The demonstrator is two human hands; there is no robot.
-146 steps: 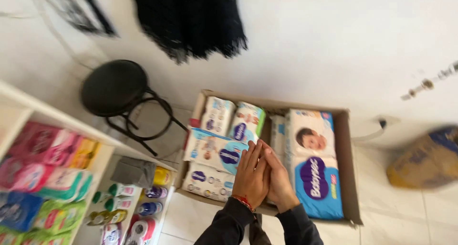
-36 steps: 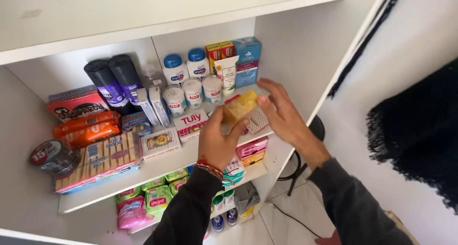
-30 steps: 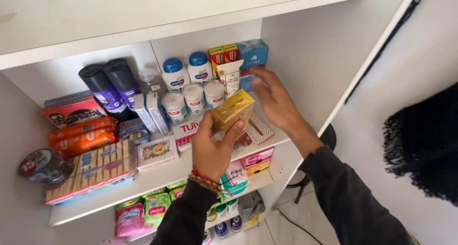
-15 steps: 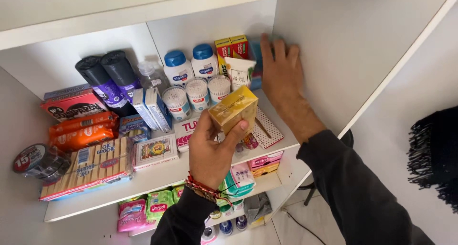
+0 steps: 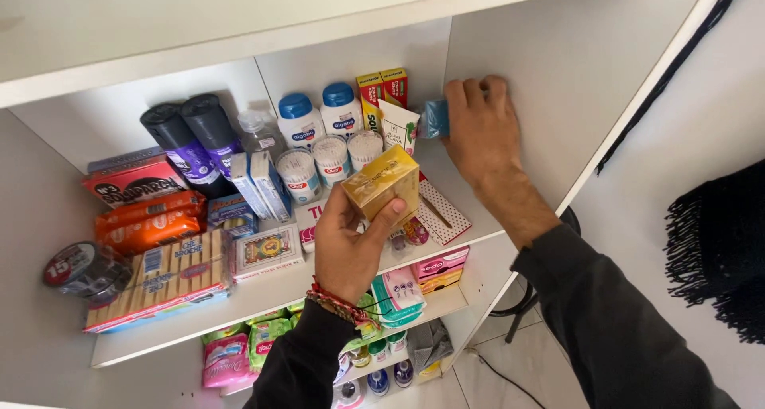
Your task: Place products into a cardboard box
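Note:
My left hand (image 5: 349, 245) holds a small yellow box (image 5: 384, 183) up in front of the white shelf (image 5: 263, 293). My right hand (image 5: 480, 130) reaches to the back right corner of the same shelf, with its fingers closed over a blue packet (image 5: 433, 119) beside the side wall. Just left of that packet stand a white tube (image 5: 398, 126) and red-and-yellow boxes (image 5: 382, 88). White jars with blue lids (image 5: 320, 118) and clear tubs of cotton swabs (image 5: 331, 158) sit behind the yellow box.
Two dark rolls (image 5: 190, 138), red and orange packs (image 5: 147, 202), a flat pack of wooden sticks (image 5: 155, 277) and a tape roll (image 5: 78, 267) fill the shelf's left side. Lower shelves hold pink and green packets (image 5: 247, 347). A black fringed cloth (image 5: 721, 245) hangs at the right.
My right hand has slid further back to the right corner and closed over the blue packet. My left hand has kept the yellow box and shifted slightly right.

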